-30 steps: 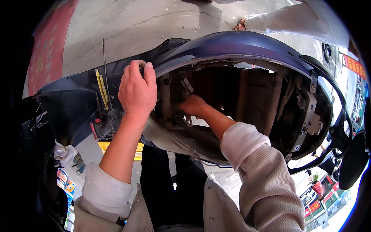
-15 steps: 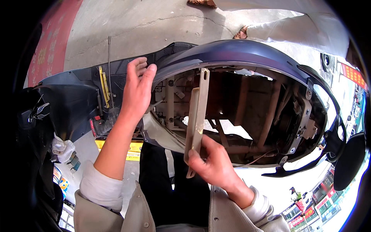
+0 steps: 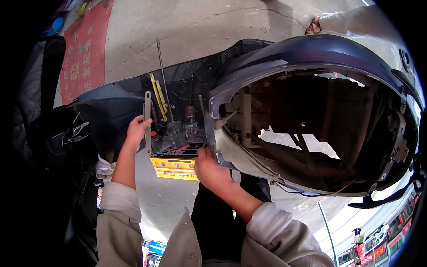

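The left hand (image 3: 135, 131) has its fingers clamped on a flat grey metal bracket strip (image 3: 147, 116) held upright, long axis near-to-far, left of the yellow-labelled battery (image 3: 175, 168), while the right hand (image 3: 210, 168), fingers curled together, grips the dark blue scooter body panel's (image 3: 311, 49) near-left edge.

Left arm reaches up and forward from the lower edge, pale sleeve bunched at the cuff, forearm bare and nearly straight, and the left hand (image 3: 137, 129) sits at the top of it with fingers curled shut in a grip, knuckles toward the camera. Right arm comes in from the lower right, elbow bent, sleeve pushed back off the wrist, forearm angling up and to the left. The right hand (image 3: 210, 168) lies lower than the left, back toward the camera, fingers stretched forward and partly hidden.
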